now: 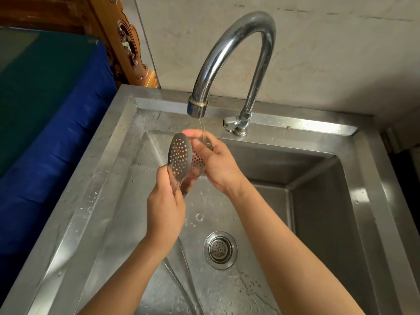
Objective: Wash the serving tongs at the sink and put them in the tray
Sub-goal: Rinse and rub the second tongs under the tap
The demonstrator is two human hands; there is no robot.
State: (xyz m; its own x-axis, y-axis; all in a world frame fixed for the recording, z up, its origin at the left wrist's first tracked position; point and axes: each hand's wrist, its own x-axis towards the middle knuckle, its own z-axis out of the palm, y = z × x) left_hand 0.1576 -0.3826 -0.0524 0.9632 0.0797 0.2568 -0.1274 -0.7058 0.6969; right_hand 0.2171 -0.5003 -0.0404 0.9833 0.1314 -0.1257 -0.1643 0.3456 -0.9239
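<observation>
Under the tap (229, 55), both the left hand (166, 208) and right hand (218, 160) pinch wet tongs (180, 155); stiff, light, likely slippery, best gripped at the handles.

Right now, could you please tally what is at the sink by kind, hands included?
Hands: 2 (left hand, right hand)
Serving tongs: 1
Faucet: 1
Drain strainer: 1
Sink: 1
Total: 6
</observation>
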